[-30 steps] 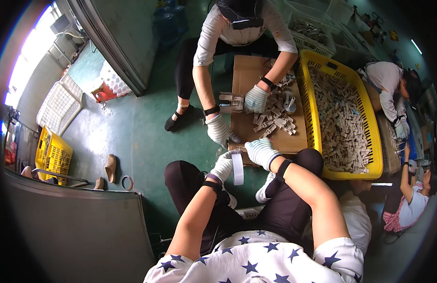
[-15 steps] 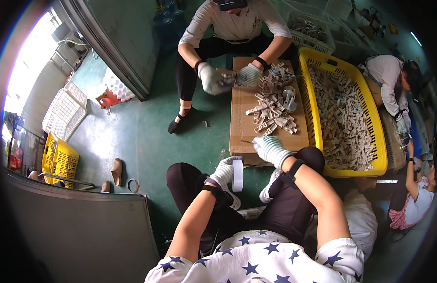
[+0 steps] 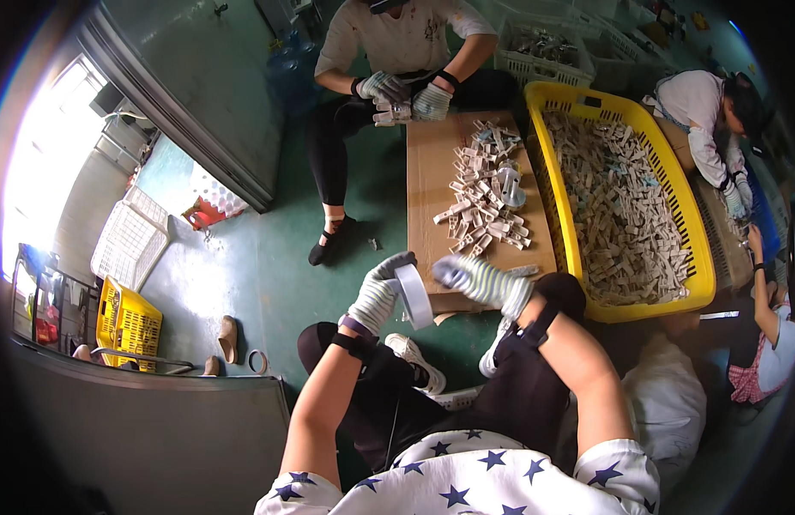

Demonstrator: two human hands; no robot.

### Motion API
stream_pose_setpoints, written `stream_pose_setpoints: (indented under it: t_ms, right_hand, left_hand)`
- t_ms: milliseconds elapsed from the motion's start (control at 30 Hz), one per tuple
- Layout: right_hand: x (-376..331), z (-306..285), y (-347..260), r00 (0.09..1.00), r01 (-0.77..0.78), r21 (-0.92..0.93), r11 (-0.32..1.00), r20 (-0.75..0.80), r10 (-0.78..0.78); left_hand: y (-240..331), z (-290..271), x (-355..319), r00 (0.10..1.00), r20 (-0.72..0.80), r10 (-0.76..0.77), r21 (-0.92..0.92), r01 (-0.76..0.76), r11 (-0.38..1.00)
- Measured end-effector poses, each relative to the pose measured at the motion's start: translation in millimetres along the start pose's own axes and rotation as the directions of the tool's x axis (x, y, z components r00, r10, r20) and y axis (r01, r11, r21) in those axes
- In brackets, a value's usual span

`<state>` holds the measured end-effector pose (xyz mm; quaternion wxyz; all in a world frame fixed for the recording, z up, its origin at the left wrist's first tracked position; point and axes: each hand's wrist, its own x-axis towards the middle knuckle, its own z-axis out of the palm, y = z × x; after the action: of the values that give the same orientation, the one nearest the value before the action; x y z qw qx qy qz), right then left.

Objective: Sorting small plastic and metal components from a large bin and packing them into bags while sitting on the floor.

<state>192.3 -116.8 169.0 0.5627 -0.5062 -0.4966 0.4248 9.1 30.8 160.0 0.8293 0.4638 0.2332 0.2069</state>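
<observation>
A roll of white tape is gripped by my gloved left hand beside the near left corner of a cardboard box. Just right of the roll, my gloved right hand hovers over the box's near edge. Its fingers are drawn together and blurred at the tips, and whatever they pinch cannot be made out. Beyond it a loose pile of pale clip-like plastic pieces lies on the box. A clear, round-ended item rests at the pile's right side.
A yellow basket full of similar pieces stands right of the box. Across from me a co-worker holds a bundle of pieces in gloved hands. More people work at far right. A white sack sits by my right leg; a metal panel stands at left.
My left hand has lifted the tape roll up and tilted it. My right hand has come left and nearer the roll; the thin strip-like thing it pinched no longer shows. The co-worker's hands have drawn back.
</observation>
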Motion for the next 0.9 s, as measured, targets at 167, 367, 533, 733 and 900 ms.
stream_pose_setpoints:
  t_ms: [167, 367, 533, 733, 900]
  right_hand:
    - [25, 37, -70, 0.999, -0.009, 0.25, 0.968, 0.047, -0.003]
    - [56, 28, -85, 0.987, -0.037, 0.432, 0.901, 0.159, -0.036]
    - [69, 0, -52, 0.998, -0.005, 0.568, 0.823, 0.049, -0.028]
    - [73, -29, -48, 0.998, 0.044, 0.452, 0.891, 0.017, -0.058]
    - [78, -42, -36, 0.995, 0.028, 0.412, 0.911, -0.098, 0.014]
  left_hand:
    - [92, 35, 17, 0.989, 0.085, -0.12, -0.214, 0.136, 0.967]
    - [144, 36, 58, 0.983, 0.026, -0.18, -0.007, 0.18, 0.984]
    - [135, 50, 112, 0.973, 0.024, -0.231, 0.103, 0.227, 0.968]
    - [130, 67, 150, 0.954, 0.146, -0.263, 0.168, 0.238, 0.957]
    - [113, 76, 175, 0.976, -0.044, -0.212, 0.205, 0.217, 0.954]
